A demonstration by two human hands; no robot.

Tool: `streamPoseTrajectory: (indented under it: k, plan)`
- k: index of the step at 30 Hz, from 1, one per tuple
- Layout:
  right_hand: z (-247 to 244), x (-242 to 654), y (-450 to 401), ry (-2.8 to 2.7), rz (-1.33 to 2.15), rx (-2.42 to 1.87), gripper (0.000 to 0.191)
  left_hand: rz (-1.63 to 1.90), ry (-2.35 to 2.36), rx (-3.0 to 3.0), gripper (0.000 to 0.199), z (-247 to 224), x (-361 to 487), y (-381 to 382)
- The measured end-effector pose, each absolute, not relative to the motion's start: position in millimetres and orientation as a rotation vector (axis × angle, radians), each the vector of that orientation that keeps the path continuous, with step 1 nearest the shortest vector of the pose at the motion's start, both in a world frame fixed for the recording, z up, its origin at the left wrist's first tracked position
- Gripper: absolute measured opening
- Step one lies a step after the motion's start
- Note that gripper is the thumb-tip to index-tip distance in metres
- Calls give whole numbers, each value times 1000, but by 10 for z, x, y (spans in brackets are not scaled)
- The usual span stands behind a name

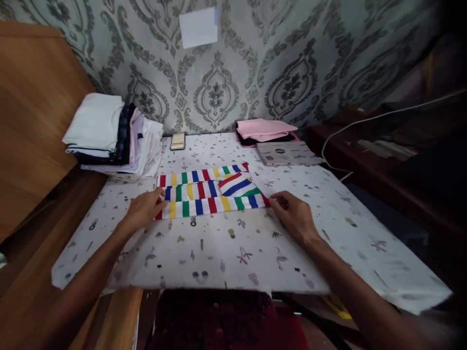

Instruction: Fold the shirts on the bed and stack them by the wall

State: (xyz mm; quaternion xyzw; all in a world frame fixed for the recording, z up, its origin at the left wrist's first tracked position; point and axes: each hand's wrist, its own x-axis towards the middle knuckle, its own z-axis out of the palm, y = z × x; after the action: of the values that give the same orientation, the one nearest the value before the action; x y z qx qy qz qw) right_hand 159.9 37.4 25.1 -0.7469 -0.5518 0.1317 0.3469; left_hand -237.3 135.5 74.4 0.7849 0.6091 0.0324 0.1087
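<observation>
A striped shirt in red, yellow, green, blue and white lies folded into a long, narrow shape on the patterned white cloth. One flap of it with slanting stripes lies folded over near its right end. At the shirt's left end, my left hand has its fingers closed on the edge. My right hand pinches the front right corner between thumb and fingertips. The shirt stays flat on the table between both hands.
A stack of folded clothes stands at the back left beside a wooden panel. Pink and black folded cloths and a grey flat packet lie at the back right. A small card sits near the wall. A white cable runs along the right.
</observation>
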Motion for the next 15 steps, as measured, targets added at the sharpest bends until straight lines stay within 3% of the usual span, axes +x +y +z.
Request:
streamPoseTrajectory:
  k: [4,9,15]
  plan:
    - [376,1371,410,-1615,262,-1807,22,426,1623,2466,50,550,-2345,1203]
    - [476,930,509,-1954,407,-1529,17,227,1282,2476,69,233,-2327,1172]
    - [545,171,639,-2282,559,-1292,16,550,1353,2159,56,432,-2600,1752]
